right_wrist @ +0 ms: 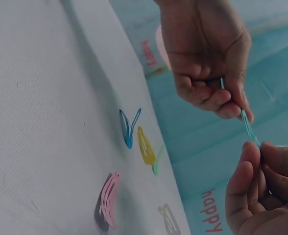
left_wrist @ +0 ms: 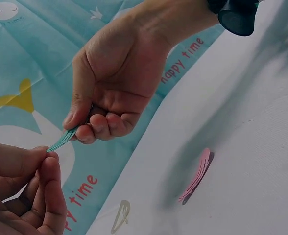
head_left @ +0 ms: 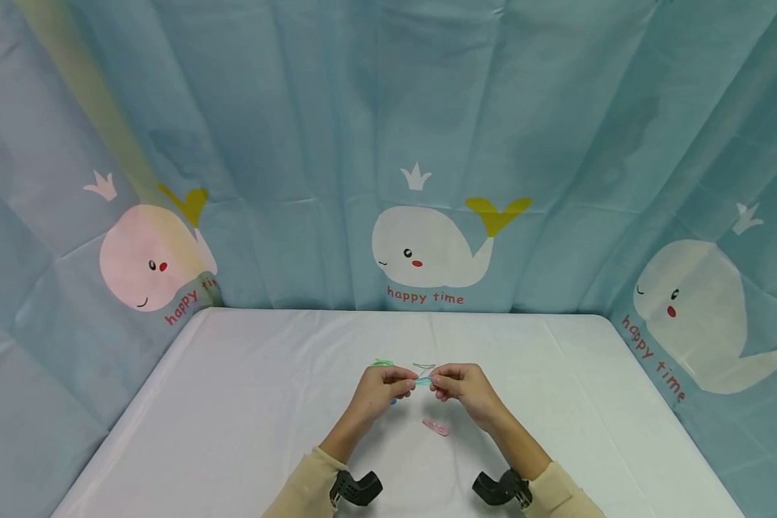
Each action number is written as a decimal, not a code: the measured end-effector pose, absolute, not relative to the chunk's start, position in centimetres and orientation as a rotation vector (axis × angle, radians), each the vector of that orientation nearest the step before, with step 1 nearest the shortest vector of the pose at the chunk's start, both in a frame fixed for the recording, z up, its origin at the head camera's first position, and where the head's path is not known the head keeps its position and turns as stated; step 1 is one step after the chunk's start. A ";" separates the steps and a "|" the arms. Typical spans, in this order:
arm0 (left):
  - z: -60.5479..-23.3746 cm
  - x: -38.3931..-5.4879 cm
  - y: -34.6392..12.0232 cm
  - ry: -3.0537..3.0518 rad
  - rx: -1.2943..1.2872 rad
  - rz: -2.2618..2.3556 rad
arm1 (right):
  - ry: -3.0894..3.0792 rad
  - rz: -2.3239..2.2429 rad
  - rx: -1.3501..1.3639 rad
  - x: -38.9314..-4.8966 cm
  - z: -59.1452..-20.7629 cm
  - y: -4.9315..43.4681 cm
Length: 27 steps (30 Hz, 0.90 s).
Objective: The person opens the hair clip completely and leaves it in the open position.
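Both hands hold one teal snap hair clip (head_left: 424,381) above the table. My left hand (head_left: 382,389) pinches one end between thumb and fingertips, and my right hand (head_left: 467,389) pinches the other. In the left wrist view the clip (left_wrist: 61,140) looks thin and slightly bowed, its ends covered by fingertips. Below the hands, a pink hair clip (head_left: 436,427) lies on the table, nearer to me. A blue hair clip (right_wrist: 128,129), standing unsnapped in a V, lies beside a yellow one (right_wrist: 145,147). Past the hands are a green hair clip (head_left: 382,362) and a pale greyish one (head_left: 424,365).
The clips lie on a white-covered table (head_left: 246,417). A blue curtain (head_left: 298,144) with printed whales hangs behind the table and along its sides. Each wrist wears a black camera mount (head_left: 356,489).
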<state>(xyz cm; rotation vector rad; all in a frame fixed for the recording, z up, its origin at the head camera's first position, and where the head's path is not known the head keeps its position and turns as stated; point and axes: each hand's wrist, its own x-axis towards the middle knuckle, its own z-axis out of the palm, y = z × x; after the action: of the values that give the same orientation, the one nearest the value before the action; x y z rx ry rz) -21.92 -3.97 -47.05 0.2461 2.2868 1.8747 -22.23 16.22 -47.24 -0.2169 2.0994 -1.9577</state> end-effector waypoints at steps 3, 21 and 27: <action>-47.1 -21.8 -4.0 2.287 0.239 1.879 | 2.092 -1.959 -0.222 -22.2 -47.4 16.1; -47.0 -21.8 -4.1 2.255 0.210 1.918 | 2.047 -1.987 -0.223 -22.2 -46.6 15.8; -46.9 -21.7 -4.3 2.233 0.213 1.927 | 2.011 -2.002 -0.188 -22.3 -46.5 15.8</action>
<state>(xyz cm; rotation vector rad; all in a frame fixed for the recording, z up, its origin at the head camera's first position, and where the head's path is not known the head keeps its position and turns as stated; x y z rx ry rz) -21.73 -4.32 -46.93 0.2133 2.2326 1.9273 -22.25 15.81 -46.53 -0.1883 2.0113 -2.0018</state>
